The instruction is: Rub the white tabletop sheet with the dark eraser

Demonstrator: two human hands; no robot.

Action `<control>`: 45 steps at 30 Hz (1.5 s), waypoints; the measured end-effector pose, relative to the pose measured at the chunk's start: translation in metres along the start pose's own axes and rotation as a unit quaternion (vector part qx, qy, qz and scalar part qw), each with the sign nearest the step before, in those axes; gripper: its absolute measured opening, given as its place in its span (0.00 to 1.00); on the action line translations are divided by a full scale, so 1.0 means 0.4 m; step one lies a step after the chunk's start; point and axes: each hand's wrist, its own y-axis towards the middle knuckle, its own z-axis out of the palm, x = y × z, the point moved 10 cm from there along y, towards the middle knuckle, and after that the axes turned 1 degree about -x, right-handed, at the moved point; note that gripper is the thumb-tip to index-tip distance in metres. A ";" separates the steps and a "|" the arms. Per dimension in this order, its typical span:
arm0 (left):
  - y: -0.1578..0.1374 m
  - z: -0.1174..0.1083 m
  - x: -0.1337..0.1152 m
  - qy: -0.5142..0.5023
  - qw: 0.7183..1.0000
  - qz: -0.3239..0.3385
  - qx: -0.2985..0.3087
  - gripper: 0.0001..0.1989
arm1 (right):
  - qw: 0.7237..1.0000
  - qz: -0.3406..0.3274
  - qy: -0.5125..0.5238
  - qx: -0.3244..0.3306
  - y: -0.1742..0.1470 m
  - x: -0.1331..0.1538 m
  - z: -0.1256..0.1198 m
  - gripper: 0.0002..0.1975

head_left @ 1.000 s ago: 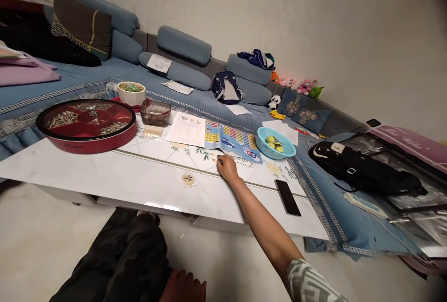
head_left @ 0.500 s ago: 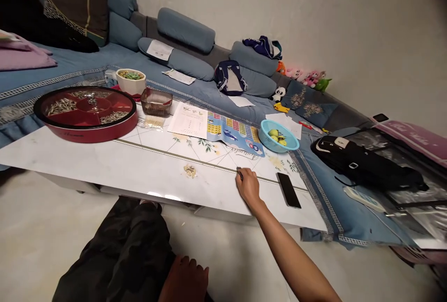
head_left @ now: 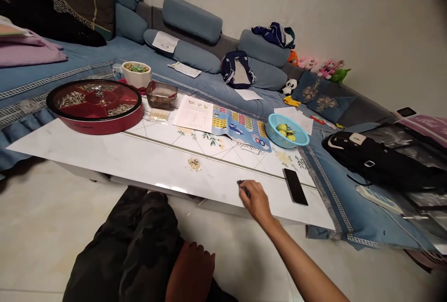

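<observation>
My right hand (head_left: pixel 256 199) is over the near edge of the white marble-patterned table (head_left: pixel 115 157), its fingers closed around a small dark object (head_left: pixel 247 192) whose kind I cannot make out. To the left of it lies a small pile of pale seed shells (head_left: pixel 194 164). A black phone (head_left: pixel 295 186) lies on the table just to the right of this hand. My left hand (head_left: pixel 192 269) rests in shadow by my thigh, knuckles up; its fingers are hidden.
A round red snack box (head_left: pixel 101 125) with compartments stands at the left. Behind are a white planter (head_left: pixel 137 78), a brown clear container (head_left: pixel 161 96), papers (head_left: pixel 193 113), a blue chart (head_left: pixel 240 130) and a blue basket (head_left: pixel 296 140) with green fruit. A blue sofa (head_left: pixel 195 78) borders the table.
My right hand has come slightly back toward the table's near edge, its dark object still held. The view has shifted a little; the things on the table keep their places.
</observation>
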 end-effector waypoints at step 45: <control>-0.040 -0.006 0.018 -0.006 1.000 -0.018 0.006 0.19 | 0.993 -0.056 0.099 0.019 0.257 0.396 0.251 0.13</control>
